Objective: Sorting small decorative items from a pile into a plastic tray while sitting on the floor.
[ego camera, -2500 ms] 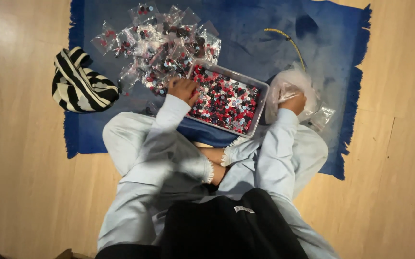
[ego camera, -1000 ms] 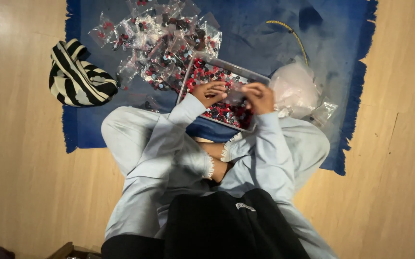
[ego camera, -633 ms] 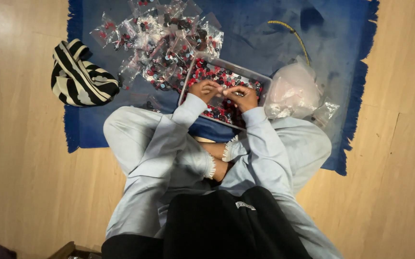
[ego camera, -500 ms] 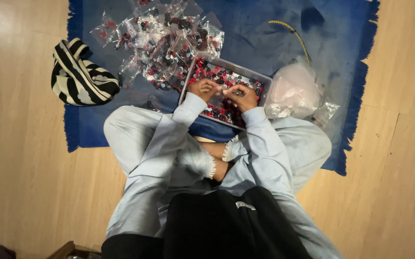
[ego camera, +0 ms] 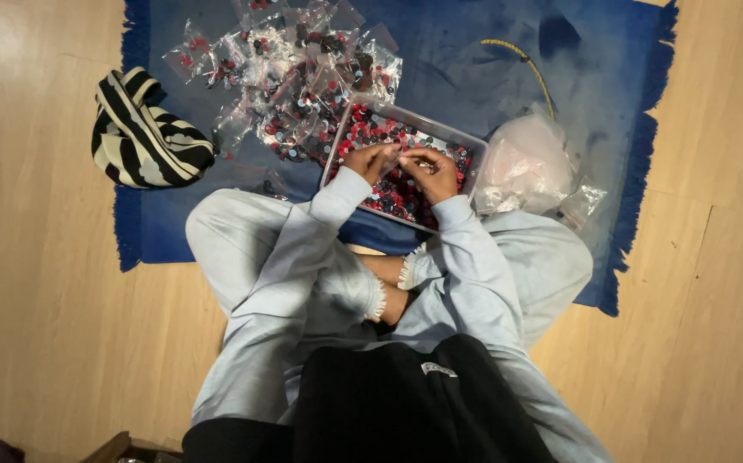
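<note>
You sit cross-legged on a pale wooden floor [ego camera: 37, 283], your knees at the near edge of a blue fringed rug [ego camera: 440, 60] that covers the boards ahead of you.

Both your hands meet over a clear plastic tray [ego camera: 473, 146] full of small red, dark and pale round pieces [ego camera: 393, 193]. Your left hand [ego camera: 370, 160] and right hand [ego camera: 433, 171] have their fingers pinched together around something small and clear between them, likely a little bag; it is too small to tell for certain, and how tightly each hand closes on it cannot be told. The tray rests on the rug just beyond your shins.

Beyond the tray, to its left, lies a heap of small clear packets [ego camera: 303, 69], each with red and dark pieces inside. Just right of the tray sits a bundle of empty clear bags [ego camera: 526, 163]. A black-and-white striped cloth bag [ego camera: 144, 133] lies at the rug's left edge, half on the floor. A thin yellow cord [ego camera: 530, 64] curves across the far part of the rug.
</note>
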